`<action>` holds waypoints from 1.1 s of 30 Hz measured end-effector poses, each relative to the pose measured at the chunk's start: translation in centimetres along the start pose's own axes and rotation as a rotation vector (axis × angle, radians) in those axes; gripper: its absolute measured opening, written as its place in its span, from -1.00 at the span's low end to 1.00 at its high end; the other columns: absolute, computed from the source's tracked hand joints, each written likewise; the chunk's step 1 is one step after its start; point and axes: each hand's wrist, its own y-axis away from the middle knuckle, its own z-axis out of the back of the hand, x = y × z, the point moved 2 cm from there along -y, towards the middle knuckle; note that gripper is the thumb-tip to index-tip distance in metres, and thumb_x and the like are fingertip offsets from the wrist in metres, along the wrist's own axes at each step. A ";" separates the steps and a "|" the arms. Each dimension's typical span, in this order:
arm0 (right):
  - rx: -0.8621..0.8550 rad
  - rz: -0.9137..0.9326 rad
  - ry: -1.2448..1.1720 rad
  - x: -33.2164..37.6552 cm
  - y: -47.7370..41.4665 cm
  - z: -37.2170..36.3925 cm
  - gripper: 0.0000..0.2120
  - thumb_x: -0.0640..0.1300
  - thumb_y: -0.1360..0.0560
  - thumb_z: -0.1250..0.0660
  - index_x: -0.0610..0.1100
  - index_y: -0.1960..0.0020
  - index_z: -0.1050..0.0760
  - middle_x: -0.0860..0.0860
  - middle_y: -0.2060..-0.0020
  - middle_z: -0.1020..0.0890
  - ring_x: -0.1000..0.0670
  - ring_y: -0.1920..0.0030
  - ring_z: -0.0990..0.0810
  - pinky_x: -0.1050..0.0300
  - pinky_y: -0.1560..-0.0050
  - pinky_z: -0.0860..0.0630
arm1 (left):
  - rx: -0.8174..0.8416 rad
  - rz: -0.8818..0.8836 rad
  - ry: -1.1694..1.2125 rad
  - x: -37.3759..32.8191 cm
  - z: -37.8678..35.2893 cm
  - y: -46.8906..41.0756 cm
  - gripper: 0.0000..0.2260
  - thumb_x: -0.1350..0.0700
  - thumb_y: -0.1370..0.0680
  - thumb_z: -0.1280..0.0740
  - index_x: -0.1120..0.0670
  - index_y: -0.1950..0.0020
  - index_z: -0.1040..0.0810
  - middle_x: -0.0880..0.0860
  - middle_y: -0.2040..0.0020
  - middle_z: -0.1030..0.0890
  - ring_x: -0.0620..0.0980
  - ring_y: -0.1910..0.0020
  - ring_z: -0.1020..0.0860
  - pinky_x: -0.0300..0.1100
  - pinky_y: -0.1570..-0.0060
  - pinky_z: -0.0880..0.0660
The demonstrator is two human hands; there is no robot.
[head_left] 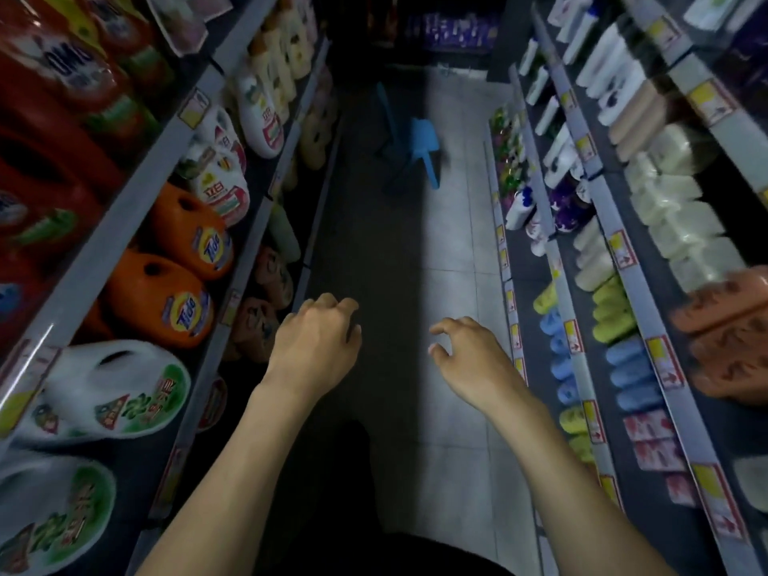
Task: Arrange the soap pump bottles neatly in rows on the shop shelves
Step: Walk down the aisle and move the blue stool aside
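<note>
Over the dim aisle floor (415,251) we hold both hands out with nothing in them: our left hand (316,342) loosely curled, our right hand (469,355) with fingers spread apart. Rows of soap pump bottles (615,318) sit on the right shelves (648,326), just right of our right hand, untouched

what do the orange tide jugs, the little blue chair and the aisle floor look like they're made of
Orange Tide jugs: likely moulded plastic, smooth and slightly glossy, with a handle hole formed into the body and a stuck-on label.
Blue chair: probably one-piece moulded plastic, uniform colour, matte.
Aisle floor: looks like pale ceramic tile, given the straight grout lines and faint sheen.
</note>
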 end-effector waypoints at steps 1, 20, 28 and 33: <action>0.010 -0.002 0.021 0.6 -2.0 0.5 -0.69 -0.02 -0.56 -0.21 -0.01 -0.29 -0.45 -0.02 -0.21 -0.50 -0.07 -0.22 -0.50 0.02 -0.20 -0.48 | 0.004 0.005 0.014 0.8 0.0 -1.9 -0.64 0.00 -0.58 -0.22 0.03 -0.36 -0.42 0.08 -0.15 -0.53 0.11 -0.13 -0.51 0.05 0.01 -0.53; -0.110 -0.217 -0.095 -6.2 -30.4 12.6 -0.70 -0.05 -0.57 -0.23 -0.02 -0.29 -0.46 -0.06 -0.24 -0.49 -0.08 -0.20 -0.51 0.06 -0.16 -0.49 | 0.129 -0.212 -0.053 -4.3 0.1 -38.8 -0.70 -0.01 -0.56 -0.23 0.00 -0.28 -0.47 0.07 -0.14 -0.55 0.12 -0.12 -0.52 0.01 -0.01 -0.50; -0.127 -0.165 -0.181 -8.9 -44.2 20.0 -0.70 -0.06 -0.58 -0.23 -0.05 -0.29 -0.47 -0.06 -0.18 -0.53 -0.04 -0.10 -0.55 0.15 -0.03 -0.47 | 0.077 -0.125 -0.109 -7.0 2.5 -51.2 -0.68 -0.01 -0.58 -0.23 -0.03 -0.33 -0.43 0.06 -0.19 -0.54 0.10 -0.15 -0.52 0.02 -0.03 -0.50; -0.101 -0.129 -0.158 -8.9 -51.3 22.5 -0.72 -0.05 -0.57 -0.23 -0.04 -0.26 -0.47 -0.07 -0.16 -0.54 -0.07 -0.12 -0.55 0.08 -0.08 -0.51 | 0.070 -0.082 -0.095 -6.3 2.8 -57.6 -0.68 -0.01 -0.58 -0.21 0.00 -0.33 -0.44 0.08 -0.15 -0.54 0.11 -0.13 -0.52 0.01 0.00 -0.48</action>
